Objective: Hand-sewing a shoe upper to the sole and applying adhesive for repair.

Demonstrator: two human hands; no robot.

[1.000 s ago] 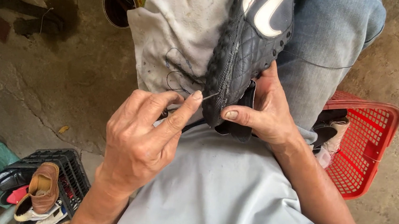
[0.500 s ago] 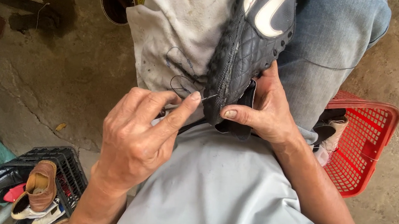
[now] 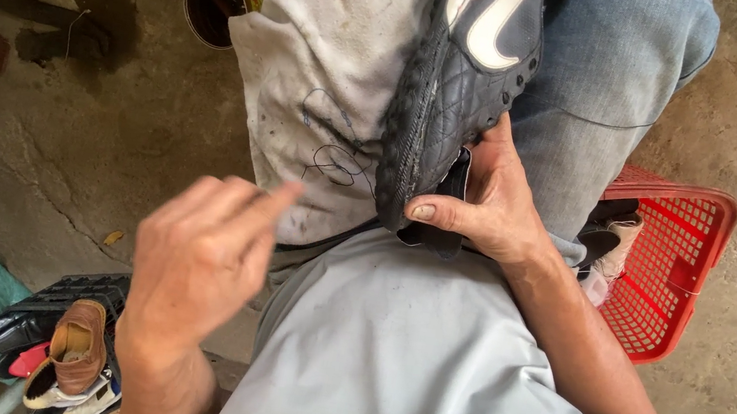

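Shoe (image 3: 462,84) on lap cloth (image 3: 324,82), basket (image 3: 675,265) right, crate (image 3: 67,302) of shoes left.

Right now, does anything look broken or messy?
Yes. The dark quilted shoe gripped by the right hand has loose black thread tangled over the stained grey cloth beside it. The left hand is blurred.

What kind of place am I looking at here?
Probably an informal shoe-repair spot: a dark quilted shoe is held on the lap, worn shoes fill a black crate, and the floor is bare concrete.
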